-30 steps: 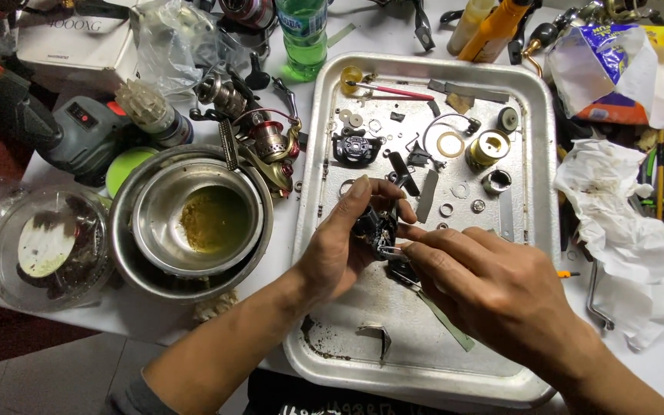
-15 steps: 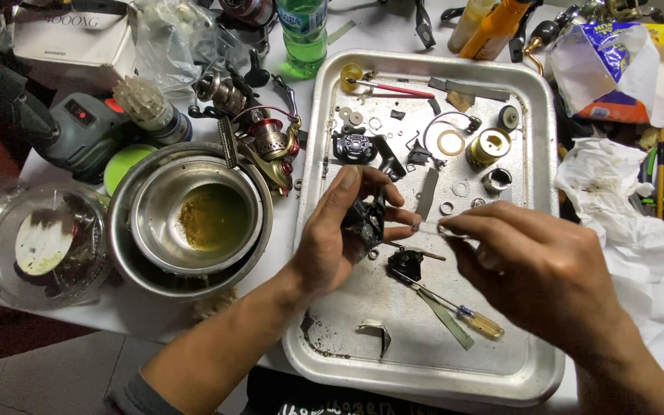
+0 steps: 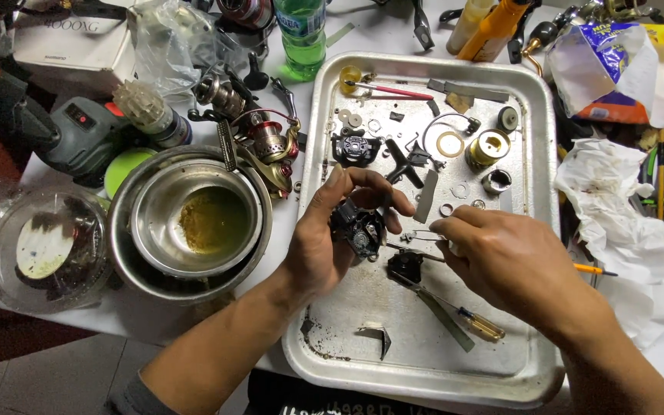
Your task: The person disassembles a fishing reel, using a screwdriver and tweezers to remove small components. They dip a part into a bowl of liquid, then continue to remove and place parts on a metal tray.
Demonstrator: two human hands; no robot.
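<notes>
Over the dented metal tray (image 3: 532,230), left hand (image 3: 324,246) grips a black reel body (image 3: 356,227); right hand (image 3: 512,257) fingers pinch a thin wire clip (image 3: 423,235).

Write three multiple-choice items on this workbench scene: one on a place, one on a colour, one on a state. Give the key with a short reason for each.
1. Where does the yellow-handled screwdriver lie?
A. in the metal tray
B. in the steel bowls
C. on the crumpled paper

2. What colour is the plastic bottle beyond the tray?
A. red
B. green
C. black

3. What is the left hand doing?
A. resting flat and empty
B. gripping a dark reel body
C. holding the bottle

Key: 1 A, the screwdriver rests on the tray floor near the right hand. 2 B, the bottle is clear green. 3 B, the fingers curl round the dark part above the tray.
</notes>
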